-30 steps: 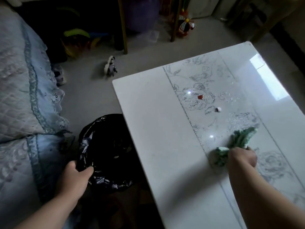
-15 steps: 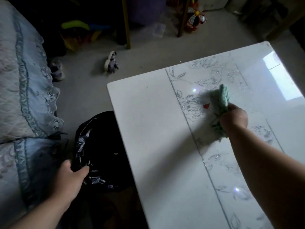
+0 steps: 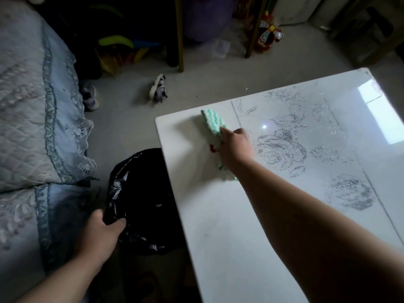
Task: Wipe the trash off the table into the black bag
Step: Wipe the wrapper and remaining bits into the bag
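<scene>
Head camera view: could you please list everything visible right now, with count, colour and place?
table: one, glossy white with a silver glitter flower pattern, right half of the view
cloth: one, green and white wavy stripes, on the table near its far left corner, under the right hand
red scrap: one, red, on the table just left of the right hand
black bag: one, black, open on the floor beside the table's left edge
bed cover: one, pale blue, quilted with lace trim, left side
toy animal: one, purple and white, on the floor beyond the table
shoe: one, purplish, on the floor by the bed cover
left hand: gripping the bag's rim
right hand: pressing the cloth on the table
</scene>
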